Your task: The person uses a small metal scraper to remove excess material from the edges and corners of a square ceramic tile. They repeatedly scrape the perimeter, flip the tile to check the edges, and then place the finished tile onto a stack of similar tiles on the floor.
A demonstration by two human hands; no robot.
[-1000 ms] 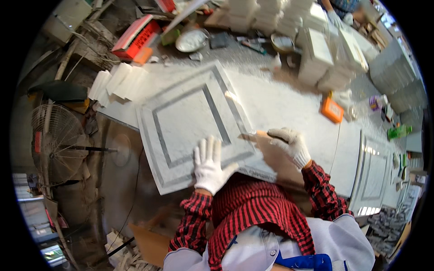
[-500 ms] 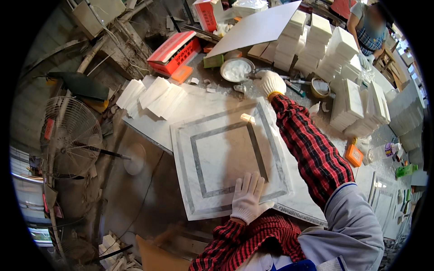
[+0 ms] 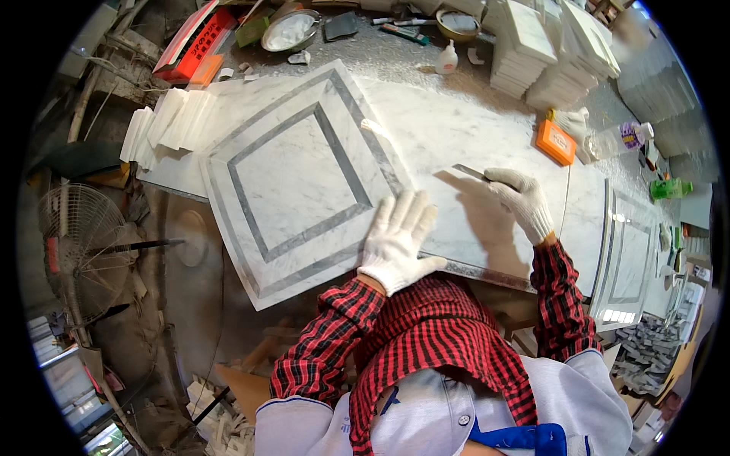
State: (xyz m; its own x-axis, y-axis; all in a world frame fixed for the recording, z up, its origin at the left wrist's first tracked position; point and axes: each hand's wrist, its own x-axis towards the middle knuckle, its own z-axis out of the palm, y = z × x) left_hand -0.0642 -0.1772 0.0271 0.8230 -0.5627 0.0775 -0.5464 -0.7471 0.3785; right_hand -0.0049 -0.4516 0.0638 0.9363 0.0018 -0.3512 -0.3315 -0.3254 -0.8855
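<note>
A square white marble panel (image 3: pixel 285 182) with grey inlaid bands forming two nested frames lies at an angle on the marble worktop, its near left corner jutting past the edge. My left hand (image 3: pixel 397 237), in a white knit glove, presses flat on the panel's near right corner, fingers stretched and spread. Over the worktop to the right, my right hand (image 3: pixel 523 201), gloved likewise, pinches a thin flat metal blade (image 3: pixel 470 172) that points left toward the panel. The blade's held end is hidden by the fingers. A shadow of hand and blade falls on the marble.
Stacks of white tiles (image 3: pixel 521 49) stand at the far right, smaller slabs (image 3: pixel 171 118) at left. An orange box (image 3: pixel 556 142), a white squeeze bottle (image 3: pixel 447 58) and a bowl of white paste (image 3: pixel 290 32) sit farther back. Another framed panel (image 3: pixel 630 251) lies right; a fan (image 3: pixel 87 251) stands left.
My right hand has come back from beside the bowls at the far side and now holds a thin blade over the worktop. My left hand stays on the panel. The view has shifted.
</note>
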